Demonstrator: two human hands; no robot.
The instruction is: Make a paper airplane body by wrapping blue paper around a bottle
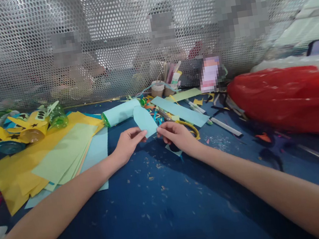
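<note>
Between my two hands is a light blue paper cutout [145, 120], rounded at its far end and held upright above the blue table. My left hand [129, 143] pinches its lower left edge between thumb and fingers. At the lower right corner, my right hand [179, 135] pinches the same piece. Just behind lies a green plastic bottle wrapped in light blue paper [121, 113], on its side. Yellow-handled scissors [192, 127] lie beyond my right hand, partly hidden by it. A light blue paper strip [180, 110] rests behind them.
Yellow and green paper sheets [66, 157] spread at left, with a yellow bottle craft [26, 129] behind. Cups with sticks [158, 88] stand near the perforated metal screen [122, 29]. Glue sticks [226, 126] and a red plastic bag [291, 101] are at right.
</note>
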